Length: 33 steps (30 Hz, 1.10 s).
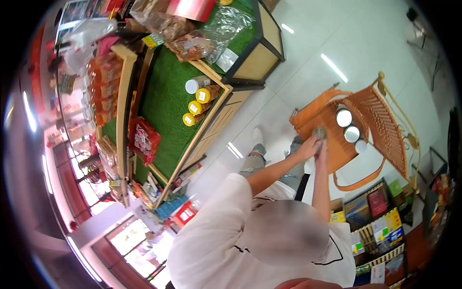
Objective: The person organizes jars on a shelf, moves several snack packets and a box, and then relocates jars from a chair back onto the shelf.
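Both hands meet over the seat of a brown wicker chair (342, 156). My left hand (309, 148) is closed around a small greyish, clear-looking jar (319, 132). Close against it, my right hand (322, 150) is also closed on the jar, its fingers partly hidden. The jar's contents are too small to make out. To the right on the seat stand a jar with a white lid (344, 117), a second white-lidded jar (352, 134) and a smaller pale jar (361, 146) near the seat edge.
A green-topped display stand (168, 91) at left holds yellow-lidded jars (203, 95), a white-lidded jar (192, 86), red packets (145, 139) and bottles (103, 91). Racks of boxed goods (378, 226) stand lower right. A blurred round shape covers part of the white shirt (207, 241).
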{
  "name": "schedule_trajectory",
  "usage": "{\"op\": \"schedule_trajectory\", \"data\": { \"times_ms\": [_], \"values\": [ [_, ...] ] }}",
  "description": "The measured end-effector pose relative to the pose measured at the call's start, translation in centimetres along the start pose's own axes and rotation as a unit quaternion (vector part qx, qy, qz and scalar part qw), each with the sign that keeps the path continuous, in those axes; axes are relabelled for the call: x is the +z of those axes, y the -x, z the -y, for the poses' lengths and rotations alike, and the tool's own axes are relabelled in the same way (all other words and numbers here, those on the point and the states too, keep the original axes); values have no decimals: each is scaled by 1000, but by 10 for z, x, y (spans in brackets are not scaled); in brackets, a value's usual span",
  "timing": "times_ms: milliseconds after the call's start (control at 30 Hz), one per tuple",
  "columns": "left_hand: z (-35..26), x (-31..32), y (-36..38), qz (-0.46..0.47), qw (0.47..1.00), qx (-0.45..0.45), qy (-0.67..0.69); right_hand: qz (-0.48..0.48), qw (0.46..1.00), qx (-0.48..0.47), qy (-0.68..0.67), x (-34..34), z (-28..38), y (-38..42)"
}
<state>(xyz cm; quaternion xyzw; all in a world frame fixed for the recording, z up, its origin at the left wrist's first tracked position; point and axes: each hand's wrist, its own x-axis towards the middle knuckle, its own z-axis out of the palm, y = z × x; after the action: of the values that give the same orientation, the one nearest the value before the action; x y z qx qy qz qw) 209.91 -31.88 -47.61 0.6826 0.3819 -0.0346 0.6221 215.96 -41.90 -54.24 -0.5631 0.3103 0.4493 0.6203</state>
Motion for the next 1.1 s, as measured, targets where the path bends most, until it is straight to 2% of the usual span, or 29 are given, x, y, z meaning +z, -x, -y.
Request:
{"op": "schedule_trajectory", "data": {
  "times_ms": [100, 267, 300, 367, 400, 467, 567, 633, 733, 800, 867, 933, 1033, 1100],
  "values": [
    [-14, -51, 70, -22, 999, 2, 46, 18, 995, -11, 100, 29, -8, 81],
    [-63, -148, 169, -135, 970, -86, 184, 93, 946, -106, 290, 134, -8, 199],
    [-72, -170, 184, -179, 964, -54, 189, 126, 914, -195, 333, 158, -12, 215],
    [-82, -213, 209, -264, 943, 7, 201, 184, 816, -365, 408, 211, -20, 243],
    [-81, -234, 216, -277, 925, 21, 259, 200, 776, -411, 434, 241, -20, 262],
    [-75, -282, 231, -291, 879, 39, 376, 238, 705, -473, 473, 301, -23, 311],
    [-90, -374, 259, -318, 843, 81, 426, 296, 622, -515, 511, 394, -45, 365],
    [-58, -428, 262, -304, 838, 38, 451, 318, 580, -517, 542, 447, -71, 377],
    [-25, -512, 261, -364, 816, 13, 448, 352, 479, -568, 569, 516, -125, 357],
    [39, -556, 233, -330, 806, -8, 491, 339, 455, -553, 610, 551, -164, 338],
    [65, -593, 212, -301, 813, -25, 497, 316, 435, -544, 644, 579, -194, 319],
    [73, -616, 202, -281, 835, -46, 471, 288, 421, -533, 675, 594, -214, 303],
    [95, -620, 172, -355, 829, -68, 427, 257, 327, -579, 702, 610, -235, 287],
    [113, -632, 159, -236, 874, -112, 410, 228, 298, -574, 728, 612, -243, 271]
  ]
}}
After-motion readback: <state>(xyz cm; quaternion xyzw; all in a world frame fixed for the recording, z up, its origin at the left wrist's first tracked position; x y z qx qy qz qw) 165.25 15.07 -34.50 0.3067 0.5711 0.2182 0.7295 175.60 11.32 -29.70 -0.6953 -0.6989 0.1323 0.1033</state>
